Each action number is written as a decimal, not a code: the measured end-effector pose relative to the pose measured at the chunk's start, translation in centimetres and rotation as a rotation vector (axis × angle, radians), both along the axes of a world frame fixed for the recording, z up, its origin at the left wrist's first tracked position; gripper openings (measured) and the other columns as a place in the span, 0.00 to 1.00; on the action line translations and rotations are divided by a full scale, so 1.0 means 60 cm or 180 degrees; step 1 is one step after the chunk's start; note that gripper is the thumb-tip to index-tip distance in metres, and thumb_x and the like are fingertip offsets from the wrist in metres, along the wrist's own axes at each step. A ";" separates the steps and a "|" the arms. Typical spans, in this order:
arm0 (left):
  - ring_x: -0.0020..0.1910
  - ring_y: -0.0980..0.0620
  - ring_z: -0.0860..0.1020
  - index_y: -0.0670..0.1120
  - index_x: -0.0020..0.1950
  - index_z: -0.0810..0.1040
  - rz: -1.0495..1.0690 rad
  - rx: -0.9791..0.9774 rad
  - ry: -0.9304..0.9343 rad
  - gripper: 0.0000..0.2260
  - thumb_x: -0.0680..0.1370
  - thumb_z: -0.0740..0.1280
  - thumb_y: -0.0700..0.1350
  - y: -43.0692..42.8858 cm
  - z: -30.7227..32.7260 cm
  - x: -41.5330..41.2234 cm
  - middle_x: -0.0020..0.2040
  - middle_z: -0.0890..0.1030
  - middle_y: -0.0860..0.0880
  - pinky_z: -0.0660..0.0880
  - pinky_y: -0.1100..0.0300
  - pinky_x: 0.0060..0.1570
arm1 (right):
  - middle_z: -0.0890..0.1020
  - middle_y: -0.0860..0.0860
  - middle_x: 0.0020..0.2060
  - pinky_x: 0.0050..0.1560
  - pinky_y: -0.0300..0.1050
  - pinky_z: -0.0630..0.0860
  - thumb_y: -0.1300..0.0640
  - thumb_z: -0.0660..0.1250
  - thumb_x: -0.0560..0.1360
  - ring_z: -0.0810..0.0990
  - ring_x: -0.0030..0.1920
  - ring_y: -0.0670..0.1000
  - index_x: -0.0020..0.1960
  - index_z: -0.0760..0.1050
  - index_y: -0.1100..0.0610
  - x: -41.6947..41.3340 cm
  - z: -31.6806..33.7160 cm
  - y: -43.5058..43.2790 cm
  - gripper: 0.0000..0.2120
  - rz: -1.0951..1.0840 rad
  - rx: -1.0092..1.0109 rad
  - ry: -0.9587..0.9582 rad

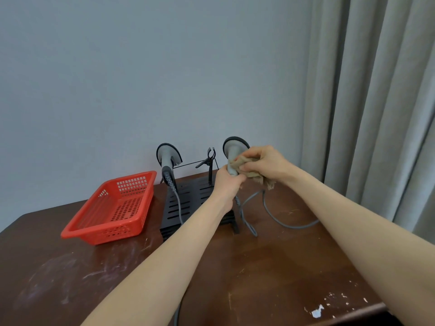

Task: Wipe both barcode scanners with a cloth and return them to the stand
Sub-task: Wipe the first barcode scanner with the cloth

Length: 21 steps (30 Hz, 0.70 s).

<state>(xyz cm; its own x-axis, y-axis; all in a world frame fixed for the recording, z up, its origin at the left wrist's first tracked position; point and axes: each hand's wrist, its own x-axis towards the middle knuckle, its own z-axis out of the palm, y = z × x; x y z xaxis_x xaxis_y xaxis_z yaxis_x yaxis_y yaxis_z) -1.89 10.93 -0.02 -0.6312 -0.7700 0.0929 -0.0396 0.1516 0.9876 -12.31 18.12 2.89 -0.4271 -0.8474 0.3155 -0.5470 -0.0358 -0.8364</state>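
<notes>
My left hand (227, 183) grips the handle of a grey barcode scanner (233, 149) and holds it upright above the black slotted stand (188, 203). My right hand (263, 163) holds a tan cloth (247, 169) pressed against the scanner's neck, just below its head. A second grey scanner (168, 158) hangs on the left side of the stand. An empty black clip (209, 158) stands on the stand's right post. Grey cables (277, 217) trail from both scanners over the table.
A red perforated plastic basket (113, 208) sits left of the stand on the dark brown wooden table (270, 267). A grey wall lies behind and a grey curtain (376, 102) hangs at the right. The table's front right edge is chipped.
</notes>
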 end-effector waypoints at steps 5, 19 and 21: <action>0.28 0.53 0.67 0.41 0.46 0.72 -0.0045 -0.0046 -0.0127 0.08 0.72 0.61 0.30 0.002 -0.007 0.000 0.33 0.70 0.47 0.64 0.67 0.24 | 0.83 0.51 0.37 0.41 0.39 0.74 0.66 0.68 0.70 0.77 0.36 0.45 0.45 0.82 0.54 -0.011 -0.005 -0.016 0.09 -0.0468 -0.0151 -0.0049; 0.21 0.55 0.69 0.45 0.53 0.79 -0.0036 0.1384 0.0502 0.24 0.78 0.56 0.64 -0.006 0.012 -0.001 0.28 0.73 0.48 0.64 0.64 0.22 | 0.84 0.49 0.34 0.41 0.40 0.78 0.66 0.69 0.72 0.82 0.37 0.47 0.47 0.81 0.57 0.005 -0.003 -0.004 0.07 -0.0354 -0.0229 -0.0441; 0.21 0.55 0.69 0.44 0.58 0.76 -0.0018 0.1416 0.0373 0.24 0.78 0.57 0.63 0.000 0.009 0.000 0.28 0.73 0.48 0.66 0.64 0.23 | 0.82 0.51 0.40 0.48 0.46 0.77 0.60 0.68 0.71 0.80 0.44 0.52 0.45 0.79 0.51 -0.008 -0.002 -0.021 0.05 -0.1094 -0.0139 0.0058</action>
